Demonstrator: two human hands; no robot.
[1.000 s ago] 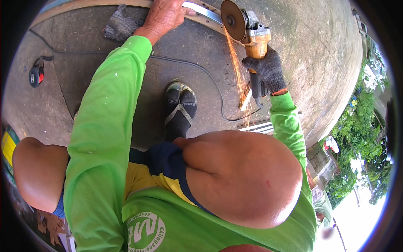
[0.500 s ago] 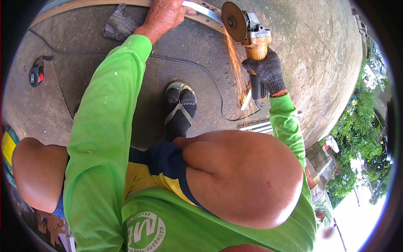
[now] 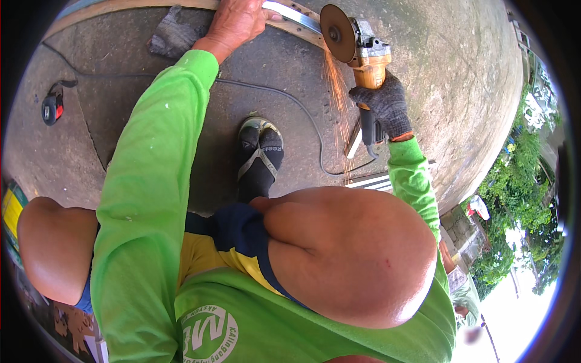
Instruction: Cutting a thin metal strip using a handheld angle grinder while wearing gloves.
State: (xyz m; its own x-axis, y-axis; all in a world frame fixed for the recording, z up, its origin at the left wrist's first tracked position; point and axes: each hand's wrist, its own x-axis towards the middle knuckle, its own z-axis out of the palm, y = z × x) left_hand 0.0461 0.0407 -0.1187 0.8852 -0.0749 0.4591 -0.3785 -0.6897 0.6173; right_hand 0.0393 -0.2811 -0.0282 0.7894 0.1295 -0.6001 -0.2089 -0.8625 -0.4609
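At top of the head view, bare left hand (image 3: 237,21) pressed flat on a long metal strip (image 3: 289,15) lying across the concrete floor (image 3: 466,78), palm over it, not clenched. Just right of that, gloved right hand (image 3: 384,104) wrapped tight around the yellow angle grinder (image 3: 358,51), disc edge touching the strip, sparks falling toward the sandalled foot (image 3: 259,154). Black cable (image 3: 302,109) curving from grinder across the floor. Grey glove (image 3: 172,33) lying near the left wrist; tape measure (image 3: 51,109) well apart, far left.
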